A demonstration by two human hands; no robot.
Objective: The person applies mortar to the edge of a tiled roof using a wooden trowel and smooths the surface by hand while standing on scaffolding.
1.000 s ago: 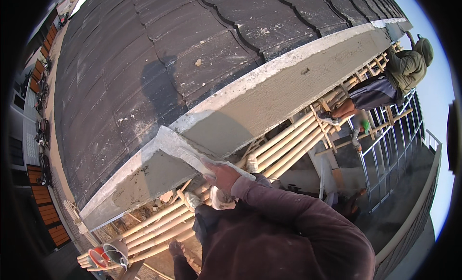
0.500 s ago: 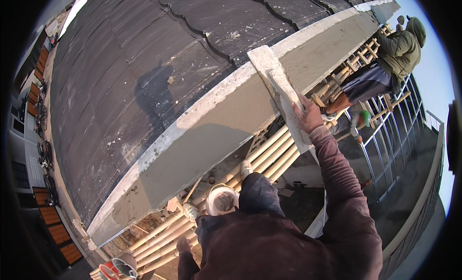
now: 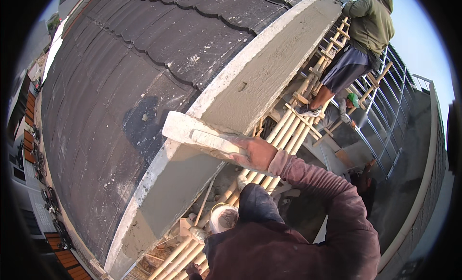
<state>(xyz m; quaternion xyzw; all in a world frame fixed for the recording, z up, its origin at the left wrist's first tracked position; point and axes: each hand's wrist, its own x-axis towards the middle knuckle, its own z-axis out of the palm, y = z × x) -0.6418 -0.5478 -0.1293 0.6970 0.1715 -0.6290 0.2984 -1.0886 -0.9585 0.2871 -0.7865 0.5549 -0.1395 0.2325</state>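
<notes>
**Levelling the fresh render on the roof-edge band**

My right hand (image 3: 257,152) is closed around 1 end of a long, pale, mortar-caked straightedge (image 3: 202,135), which I hold laid across the grey cement band (image 3: 260,82) that runs along the foot of the dark tiled roof (image 3: 144,63). The far end of the straightedge reaches over the band's upper lip onto the tiles. My left hand (image 3: 193,269) barely shows at the bottom edge of the view; I cannot tell whether it is open or holding anything.

As I judge it, the coat of render is already on along the whole visible band. Toward the far end it looks lighter and fairly even, with 1 small blemish (image 3: 242,86). Below my straightedge the face is darker and looks wetter, so that stretch seems the least finished. What is left, I think, is the scraping and smoothing of that nearer part and a tidy of the white upper lip.

I stand on bamboo scaffolding (image 3: 288,126), with a mortar-stained bucket (image 3: 222,216) just below me. Another person (image 3: 365,34) stands farther along the poles, near the band's far end.
</notes>
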